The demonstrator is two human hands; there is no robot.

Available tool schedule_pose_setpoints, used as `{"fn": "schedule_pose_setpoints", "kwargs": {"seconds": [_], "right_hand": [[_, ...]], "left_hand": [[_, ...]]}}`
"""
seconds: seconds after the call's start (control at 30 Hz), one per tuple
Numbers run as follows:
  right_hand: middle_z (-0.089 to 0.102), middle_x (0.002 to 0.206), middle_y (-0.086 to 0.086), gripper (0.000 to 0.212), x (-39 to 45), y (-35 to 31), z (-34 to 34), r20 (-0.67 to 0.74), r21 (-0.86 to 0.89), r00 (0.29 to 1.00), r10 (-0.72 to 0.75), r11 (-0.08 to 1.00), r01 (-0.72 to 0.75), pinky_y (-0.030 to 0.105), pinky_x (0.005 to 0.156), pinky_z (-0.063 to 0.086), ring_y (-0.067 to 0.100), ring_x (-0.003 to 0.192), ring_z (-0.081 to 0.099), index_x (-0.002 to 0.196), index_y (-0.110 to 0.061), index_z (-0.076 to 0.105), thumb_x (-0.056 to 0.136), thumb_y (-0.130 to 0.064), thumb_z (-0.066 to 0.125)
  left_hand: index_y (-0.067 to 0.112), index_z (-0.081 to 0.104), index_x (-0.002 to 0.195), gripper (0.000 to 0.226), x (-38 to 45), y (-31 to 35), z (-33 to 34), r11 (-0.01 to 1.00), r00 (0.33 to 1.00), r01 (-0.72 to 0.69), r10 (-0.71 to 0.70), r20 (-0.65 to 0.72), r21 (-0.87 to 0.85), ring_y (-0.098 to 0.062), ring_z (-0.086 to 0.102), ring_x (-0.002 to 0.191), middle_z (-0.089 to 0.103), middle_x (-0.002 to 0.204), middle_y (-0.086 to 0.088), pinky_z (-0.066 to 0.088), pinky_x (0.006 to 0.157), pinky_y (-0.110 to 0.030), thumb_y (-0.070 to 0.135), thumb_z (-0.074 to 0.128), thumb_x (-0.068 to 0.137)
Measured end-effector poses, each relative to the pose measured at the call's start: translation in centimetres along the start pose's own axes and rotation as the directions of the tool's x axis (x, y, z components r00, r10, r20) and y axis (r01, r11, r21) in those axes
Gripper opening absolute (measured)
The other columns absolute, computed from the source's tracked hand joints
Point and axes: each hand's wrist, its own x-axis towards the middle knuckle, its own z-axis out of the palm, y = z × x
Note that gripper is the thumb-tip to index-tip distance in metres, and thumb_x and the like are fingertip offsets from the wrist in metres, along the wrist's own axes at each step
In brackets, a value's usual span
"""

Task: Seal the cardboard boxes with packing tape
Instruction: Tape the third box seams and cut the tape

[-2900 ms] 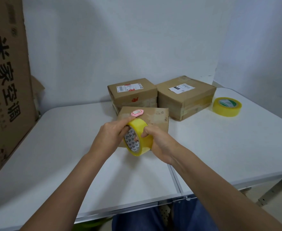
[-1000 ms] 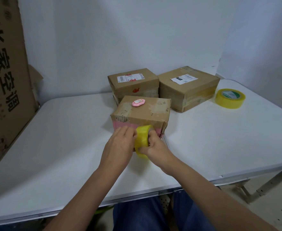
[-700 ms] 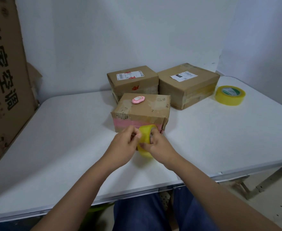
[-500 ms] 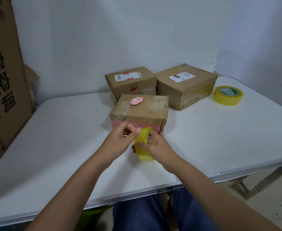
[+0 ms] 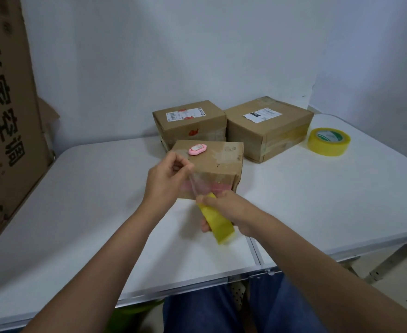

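Note:
A small cardboard box (image 5: 221, 162) with a pink band on its front stands in the middle of the white table (image 5: 318, 200). In front of it my right hand (image 5: 226, 210) grips a yellow tape roll (image 5: 218, 222) held on edge. A clear strip of tape (image 5: 195, 183) runs from the roll up to my left hand (image 5: 166, 181), which pinches its free end level with the box's top front edge. A small pink cutter (image 5: 197, 149) lies on the box top.
Two larger cardboard boxes (image 5: 190, 121) (image 5: 270, 128) stand side by side behind the small one. A second yellow tape roll (image 5: 328, 141) lies flat at the right. A big printed carton (image 5: 7, 111) leans at the left table edge.
My left hand has pulled the tape's free end up and away from the roll, drawing out a clear strip. The roll has come lower and nearer to me in my right hand.

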Motion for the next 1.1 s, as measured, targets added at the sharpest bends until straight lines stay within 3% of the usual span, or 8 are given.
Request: {"fn": "schedule_pose_setpoints", "kwargs": {"seconds": [0.17, 0.23, 0.33, 0.43, 0.5, 0.63, 0.9, 1.1], "right_hand": [[0.069, 0.080, 0.012, 0.027, -0.6, 0.5, 0.1, 0.004, 0.203, 1.000, 0.010, 0.979, -0.010, 0.037, 0.079, 0.055, 0.024, 0.070, 0.068, 0.102, -0.010, 0.061, 0.096, -0.036, 0.056], [0.071, 0.078, 0.010, 0.016, -1.1, 0.4, 0.2, 0.028, 0.241, 1.000, -0.014, 0.970, 0.006, 0.033, 0.075, 0.054, 0.026, 0.073, 0.070, 0.105, -0.012, 0.059, 0.099, -0.024, 0.050], [0.072, 0.078, 0.010, 0.021, -1.5, 0.0, -0.3, -0.020, 0.264, 0.999, -0.026, 0.964, 0.030, 0.026, 0.065, 0.057, 0.024, 0.071, 0.072, 0.113, -0.007, 0.057, 0.101, -0.020, 0.047], [0.070, 0.076, 0.011, 0.017, -1.7, -0.4, -0.6, -0.097, 0.296, 0.995, 0.036, 0.955, -0.005, 0.025, 0.060, 0.056, 0.022, 0.064, 0.071, 0.107, -0.010, 0.055, 0.102, -0.022, 0.046], [0.072, 0.077, 0.012, 0.017, -1.6, -0.6, -0.4, -0.105, 0.326, 0.993, 0.047, 0.945, -0.011, 0.022, 0.056, 0.055, 0.020, 0.064, 0.071, 0.109, -0.011, 0.053, 0.103, -0.024, 0.044], [0.075, 0.086, 0.013, 0.027, -1.4, -0.7, 0.5, -0.066, 0.393, 0.996, 0.054, 0.919, -0.024, 0.024, 0.059, 0.055, 0.023, 0.075, 0.074, 0.121, -0.013, 0.047, 0.104, -0.032, 0.038], [0.075, 0.083, 0.013, 0.028, -0.8, -1.1, 0.2, -0.114, 0.383, 0.990, 0.081, 0.923, -0.032, 0.020, 0.051, 0.053, 0.021, 0.065, 0.073, 0.120, -0.012, 0.048, 0.104, -0.034, 0.039], [0.075, 0.083, 0.015, 0.027, -0.5, -1.3, -0.6, -0.103, 0.400, 0.991, 0.084, 0.916, -0.036, 0.019, 0.050, 0.053, 0.022, 0.065, 0.073, 0.114, -0.011, 0.052, 0.104, -0.032, 0.040]], "left_hand": [[0.014, 0.063, 0.083, 0.010, 2.4, 0.4, 1.1, 0.993, 0.996, 0.086, -0.083, 0.033, -0.079, -0.012, 0.064, 0.082, 0.070, 0.086, 0.001, 0.051, 0.076, -0.030, 0.017, 0.071, 0.088], [0.009, 0.062, 0.085, 0.013, 3.5, 0.5, 1.5, 0.987, 0.993, 0.102, -0.093, 0.073, -0.125, -0.013, 0.067, 0.088, 0.072, 0.090, 0.000, 0.051, 0.079, -0.029, 0.017, 0.072, 0.088], [0.006, 0.062, 0.086, 0.014, 5.1, 1.1, 2.6, 0.980, 0.995, 0.087, -0.076, 0.068, -0.176, -0.025, 0.068, 0.097, 0.073, 0.094, -0.009, 0.055, 0.089, -0.037, 0.015, 0.073, 0.087], [0.011, 0.065, 0.088, 0.008, 6.3, 1.4, 4.0, 0.986, 0.993, 0.086, -0.074, 0.087, -0.146, -0.025, 0.066, 0.088, 0.070, 0.093, -0.012, 0.054, 0.091, -0.044, 0.017, 0.071, 0.088], [0.014, 0.066, 0.089, 0.009, 7.0, 1.2, 4.7, 0.989, 0.985, 0.112, -0.098, 0.139, -0.092, -0.018, 0.064, 0.086, 0.070, 0.090, -0.005, 0.054, 0.088, -0.038, 0.022, 0.071, 0.089], [0.008, 0.065, 0.093, 0.014, 7.5, 0.9, 5.4, 0.997, 0.978, 0.071, -0.076, 0.194, 0.031, -0.008, 0.057, 0.075, 0.071, 0.092, -0.006, 0.039, 0.060, -0.004, 0.022, 0.069, 0.090], [0.015, 0.067, 0.092, 0.015, 8.2, 0.1, 6.0, 0.987, 0.982, 0.001, -0.031, 0.184, 0.161, 0.000, 0.054, 0.074, 0.069, 0.090, 0.005, 0.037, 0.058, -0.001, 0.029, 0.068, 0.091], [0.021, 0.063, 0.082, 0.012, 9.1, -1.1, 7.0, 0.990, 0.984, 0.003, -0.028, 0.177, 0.142, -0.006, 0.055, 0.074, 0.063, 0.079, 0.009, 0.046, 0.067, -0.020, 0.028, 0.070, 0.089]]}}
